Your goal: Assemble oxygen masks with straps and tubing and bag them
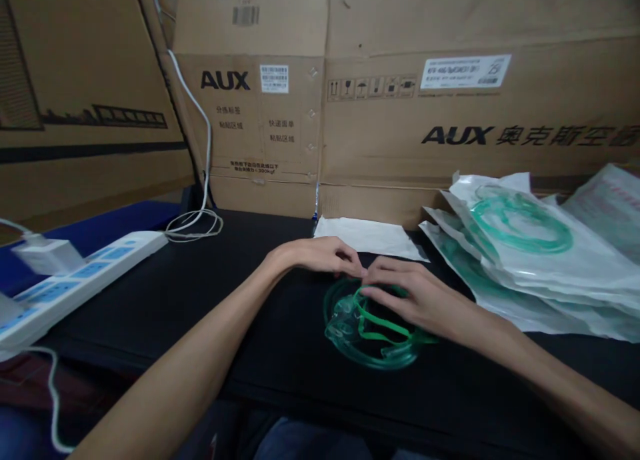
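A clear green oxygen mask (343, 323) lies on the black tabletop, ringed by its coiled green tubing (383, 361). A bright green elastic strap (385, 323) loops across it. At the far side of the coil, my left hand (330, 255) has its fingers pinched together; what is between them is too small to make out. My right hand (407, 288) reaches over the coil from the right, its fingers and thumb closed at the tubing's far edge, fingertips meeting those of the left. It covers part of the tubing and strap.
Several white packets (540, 280) with green tubing inside are piled at the right. A flat white sheet or pouch (370, 237) lies behind my hands. A white power strip (85, 287) with a plug and cables runs along the left. Cardboard boxes (370, 133) stand along the back.
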`<state>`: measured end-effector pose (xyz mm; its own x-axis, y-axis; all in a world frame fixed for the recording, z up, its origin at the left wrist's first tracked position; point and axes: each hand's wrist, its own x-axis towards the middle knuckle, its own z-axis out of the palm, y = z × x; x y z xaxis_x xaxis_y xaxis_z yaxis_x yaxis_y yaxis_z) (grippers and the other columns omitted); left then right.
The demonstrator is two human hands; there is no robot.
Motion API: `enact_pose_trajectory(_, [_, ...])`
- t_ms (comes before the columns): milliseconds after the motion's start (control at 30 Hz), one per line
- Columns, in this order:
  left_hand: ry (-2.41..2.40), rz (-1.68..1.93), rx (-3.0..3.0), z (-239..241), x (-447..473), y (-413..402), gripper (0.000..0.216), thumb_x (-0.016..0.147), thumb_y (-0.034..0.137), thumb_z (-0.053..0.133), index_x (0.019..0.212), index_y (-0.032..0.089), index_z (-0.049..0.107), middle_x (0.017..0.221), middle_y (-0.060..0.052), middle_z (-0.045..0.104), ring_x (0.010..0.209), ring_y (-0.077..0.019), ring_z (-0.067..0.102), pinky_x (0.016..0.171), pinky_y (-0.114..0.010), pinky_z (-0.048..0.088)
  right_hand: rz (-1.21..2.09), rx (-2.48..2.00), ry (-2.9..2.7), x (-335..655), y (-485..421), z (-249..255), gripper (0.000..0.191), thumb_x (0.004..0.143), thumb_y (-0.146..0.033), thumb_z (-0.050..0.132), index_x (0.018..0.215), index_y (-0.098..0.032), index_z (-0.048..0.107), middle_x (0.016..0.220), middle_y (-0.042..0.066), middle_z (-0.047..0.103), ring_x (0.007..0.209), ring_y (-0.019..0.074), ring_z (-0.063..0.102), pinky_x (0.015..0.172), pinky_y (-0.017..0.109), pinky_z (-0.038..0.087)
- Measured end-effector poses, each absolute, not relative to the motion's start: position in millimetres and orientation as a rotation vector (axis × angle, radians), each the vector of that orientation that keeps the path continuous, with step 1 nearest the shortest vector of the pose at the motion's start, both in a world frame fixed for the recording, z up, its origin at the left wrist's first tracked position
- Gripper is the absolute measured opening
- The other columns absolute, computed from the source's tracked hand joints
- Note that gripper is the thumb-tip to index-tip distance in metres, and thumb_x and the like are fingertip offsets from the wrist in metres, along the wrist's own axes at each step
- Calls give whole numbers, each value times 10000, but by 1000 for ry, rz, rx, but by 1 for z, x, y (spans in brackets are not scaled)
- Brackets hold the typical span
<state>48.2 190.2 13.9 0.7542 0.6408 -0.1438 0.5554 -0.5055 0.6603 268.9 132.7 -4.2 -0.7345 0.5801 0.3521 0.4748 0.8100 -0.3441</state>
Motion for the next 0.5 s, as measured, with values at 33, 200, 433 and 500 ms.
enact_pose_trajectory(33, [863, 111, 2193, 14, 48, 189, 385, 874, 485, 612, 1032, 147, 711, 898, -38, 681, 796, -156, 575, 693, -243, 426, 330, -767, -2577, 269, 133, -11, 238, 1007, -310, 529, 1030, -175, 724, 1004, 84, 668, 901, 191, 641, 825, 300, 484])
enact_pose_trajectory(200, [805, -39, 2065, 23, 44, 181, 518, 854, 608, 616, 1154, 189, 672, 978, -27, 661, 839, -159, 556, 702, -244, 426, 309, -735, -2656, 273, 127, -12, 211, 1012, -235, 498, 1015, -159, 695, 921, 58, 645, 807, 156, 598, 741, 266, 427])
enact_pose_trajectory(433, [796, -169, 1981, 31, 47, 173, 692, 687, 554, 817, 1280, 255, 623, 1143, -7, 675, 889, -162, 582, 694, -232, 408, 341, -797, -2670, 276, 128, -3, 222, 927, -138, 537, 714, -155, 598, 688, -17, 539, 611, 99, 480, 599, 251, 326])
enact_pose_trajectory(500, [808, -181, 1988, 31, 48, 172, 699, 674, 573, 821, 1272, 262, 634, 1117, 1, 677, 871, -159, 581, 679, -233, 396, 378, -795, -2711, 277, 126, 2, 236, 927, -154, 538, 695, -159, 583, 673, -21, 537, 600, 96, 479, 596, 250, 339])
